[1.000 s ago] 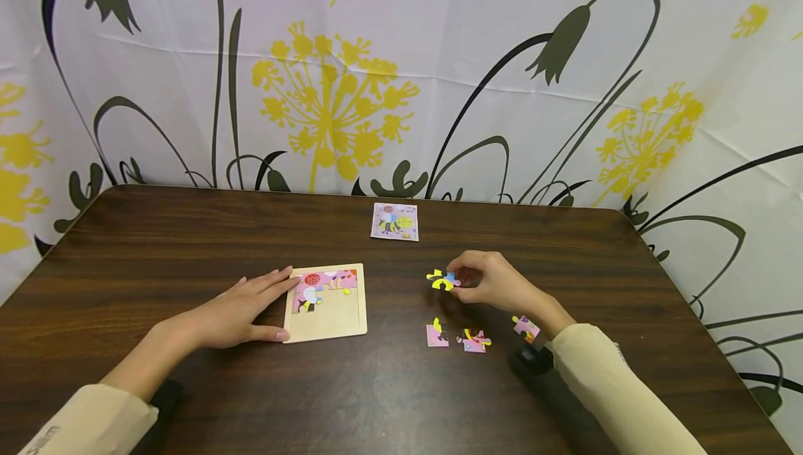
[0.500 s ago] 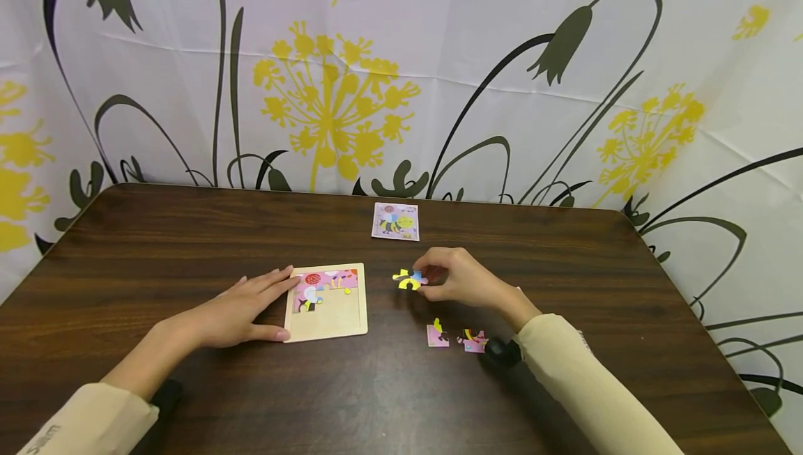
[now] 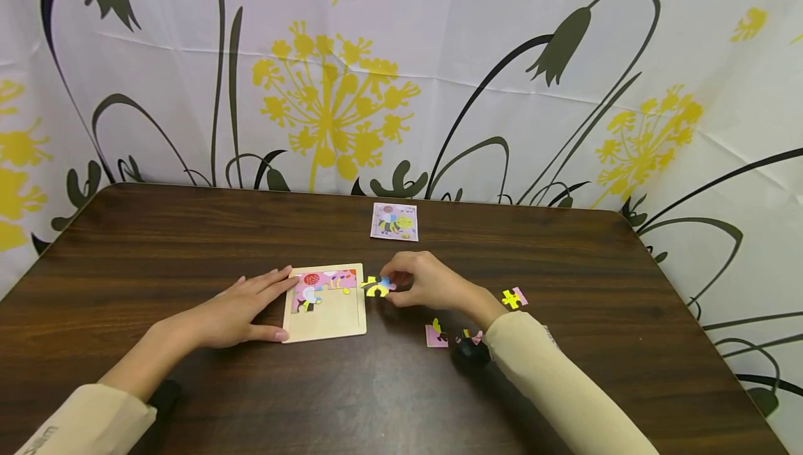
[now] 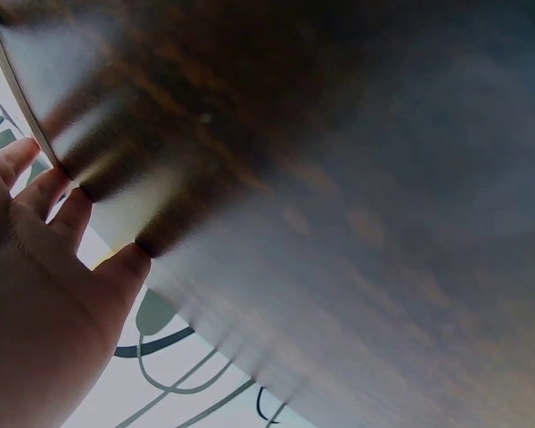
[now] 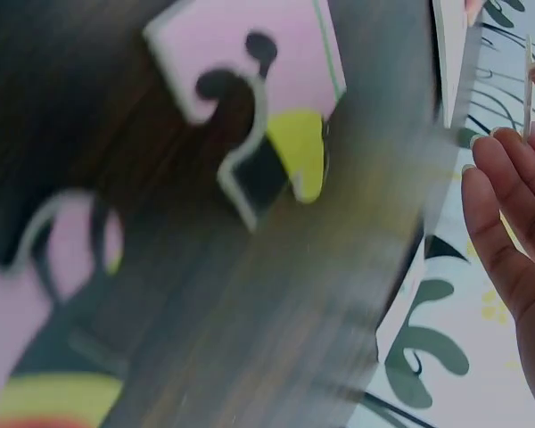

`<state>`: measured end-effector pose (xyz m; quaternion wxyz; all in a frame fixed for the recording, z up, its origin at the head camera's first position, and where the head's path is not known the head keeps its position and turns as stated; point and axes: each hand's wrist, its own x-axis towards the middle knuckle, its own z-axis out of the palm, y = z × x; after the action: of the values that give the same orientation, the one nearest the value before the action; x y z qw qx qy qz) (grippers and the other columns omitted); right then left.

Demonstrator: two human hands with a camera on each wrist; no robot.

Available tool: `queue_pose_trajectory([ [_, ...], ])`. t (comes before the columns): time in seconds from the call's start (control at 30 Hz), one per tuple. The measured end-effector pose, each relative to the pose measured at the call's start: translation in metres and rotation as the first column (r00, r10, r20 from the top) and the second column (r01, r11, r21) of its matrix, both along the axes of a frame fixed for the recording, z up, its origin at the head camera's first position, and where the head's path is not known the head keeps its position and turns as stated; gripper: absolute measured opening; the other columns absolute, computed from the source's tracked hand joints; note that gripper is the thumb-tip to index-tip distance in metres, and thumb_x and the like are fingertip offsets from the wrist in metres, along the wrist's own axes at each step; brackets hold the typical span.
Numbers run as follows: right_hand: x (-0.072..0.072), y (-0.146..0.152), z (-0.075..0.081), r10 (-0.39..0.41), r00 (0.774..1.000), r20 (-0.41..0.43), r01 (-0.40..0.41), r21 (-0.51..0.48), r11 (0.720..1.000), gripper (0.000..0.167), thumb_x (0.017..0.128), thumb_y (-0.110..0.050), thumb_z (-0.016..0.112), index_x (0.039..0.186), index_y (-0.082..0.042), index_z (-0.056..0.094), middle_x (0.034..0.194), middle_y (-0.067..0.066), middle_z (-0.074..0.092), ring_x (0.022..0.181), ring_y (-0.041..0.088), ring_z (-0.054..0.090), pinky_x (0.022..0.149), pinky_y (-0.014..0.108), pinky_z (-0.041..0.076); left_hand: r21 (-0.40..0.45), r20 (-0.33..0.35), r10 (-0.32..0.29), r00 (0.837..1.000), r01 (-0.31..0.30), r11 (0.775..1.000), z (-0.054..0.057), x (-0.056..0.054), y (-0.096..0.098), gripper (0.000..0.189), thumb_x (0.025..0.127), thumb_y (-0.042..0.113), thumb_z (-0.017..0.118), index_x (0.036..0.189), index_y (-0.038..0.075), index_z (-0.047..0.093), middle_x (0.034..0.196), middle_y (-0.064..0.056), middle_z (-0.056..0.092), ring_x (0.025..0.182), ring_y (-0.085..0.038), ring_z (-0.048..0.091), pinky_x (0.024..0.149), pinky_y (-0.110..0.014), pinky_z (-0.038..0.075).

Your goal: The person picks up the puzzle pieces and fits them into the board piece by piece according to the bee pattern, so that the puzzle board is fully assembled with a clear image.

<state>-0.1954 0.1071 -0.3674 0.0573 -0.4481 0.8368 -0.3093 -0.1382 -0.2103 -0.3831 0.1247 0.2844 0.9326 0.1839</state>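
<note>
My right hand (image 3: pixel 419 279) pinches a yellow, blue and pink jigsaw piece (image 3: pixel 378 286) between thumb and fingers. The piece overlaps the right rim of the wooden puzzle tray (image 3: pixel 341 319) in the head view. Fitted pieces (image 3: pixel 326 279) with pink, red and white printing cover the tray's top row and left side; its lower right shows bare wood. My left hand (image 3: pixel 235 309) lies with fingers spread along the tray's left edge, fingertips and thumb touching it. In the right wrist view the pinched piece (image 5: pixel 528 89) appears edge-on between the fingers.
Loose pieces lie right of the tray: a pink one (image 3: pixel 436 335), another (image 3: pixel 467 338) partly behind the black wrist camera (image 3: pixel 472 352), and a yellow-pink one (image 3: pixel 514 297) beyond the forearm. A bee picture card (image 3: pixel 394 221) lies near the table's back edge, before a flowered curtain (image 3: pixel 477 58).
My right hand has carried the pinched piece leftward to the tray's right rim. A yellow-pink piece shows again behind the right forearm. The left hand has stayed still.
</note>
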Motion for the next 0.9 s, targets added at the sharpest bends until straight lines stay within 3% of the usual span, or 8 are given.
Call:
queue_pose_trajectory([
  [0.9,0.001,-0.054,0.001,0.052,0.999,-0.012,-0.05,0.094,0.994,0.027,0.077,-0.008,0.07,0.101,0.002,0.065,0.091,0.007,0.061,0.079,0.015,0.055,0.07,0.015,0.044,-0.007,0.0,-0.002,1.0,0.002,1.0,-0.003,-0.002,-0.001,0.087,0.079,0.059,0.057,0.141,0.004,0.031,0.145,-0.023,0.024,0.13,-0.042,0.023,0.096,-0.066,0.018],
])
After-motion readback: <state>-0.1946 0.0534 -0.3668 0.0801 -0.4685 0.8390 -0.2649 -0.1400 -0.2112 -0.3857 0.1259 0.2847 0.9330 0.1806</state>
